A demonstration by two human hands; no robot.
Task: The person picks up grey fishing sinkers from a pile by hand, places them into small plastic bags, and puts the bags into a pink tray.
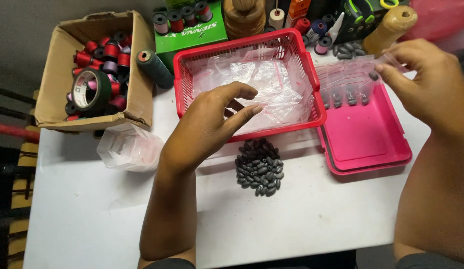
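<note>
White tabletop point(92, 219), smooth and matte, carries all items. Nearest the viewer, both forearms enter from the bottom edge. Between them lies a loose pile of small dark oval weights point(258, 167), dull grey and bead-like, resting directly on the table just in front of the red basket.

Left hand point(212, 124) hovers above the pile and the basket's near rim, palm down, fingers curled and spread, thumb apart from the forefinger; it grips nothing. Right hand point(424, 82) is raised at the right, thumb and fingertips pinched on the top edge of a row of small clear plastic bags point(346, 82), each showing dark weights at its bottom. That row hangs over the rear of an open pink plastic box point(366, 134), shallow and glossy.

Red basket point(311, 74), rigid plastic lattice, holds crumpled clear bags. To its left sits a crumpled translucent container point(129, 147), and beyond it a torn cardboard box point(57, 84) filled with red and purple thread spools and 1 roll of dark tape point(90, 89). Farthest back stand a green carton point(202, 30), further spools and a wooden bobbin point(391, 27).
</note>
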